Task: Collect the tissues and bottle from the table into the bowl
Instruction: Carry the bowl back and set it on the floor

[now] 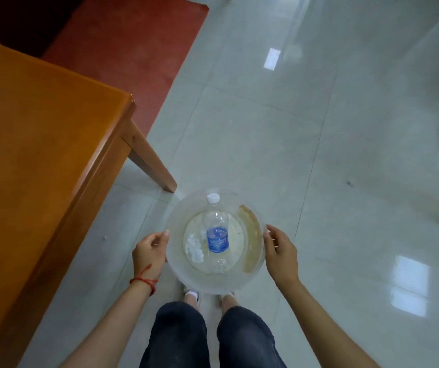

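i've got the bowl [214, 284] by its rim w/ both hands, out in front over the floor [345, 155]. left hand [149, 254] is curled on the rim at 9 o'clock, thumb over the top; right hand [282, 254] sits half open at 3 o'clock, fingers cupping the wall. bottle [217, 232] lies flat inside, cap toward 12. tissues [194, 248] are bunched beside it, touching, toward 8. looks like collecting is done.

bowl is clear thin plastic, prob light and a bit flexy, slick too, so a grip on opposite sides seems right. the bottle looks empty and could roll if i tilt. tissues weigh nothing.

table [40, 142] is at 10, its leg [149, 160] close to the bowl's far edge. red rug [133, 49] at 11. floor is glossy, maybe slippy.
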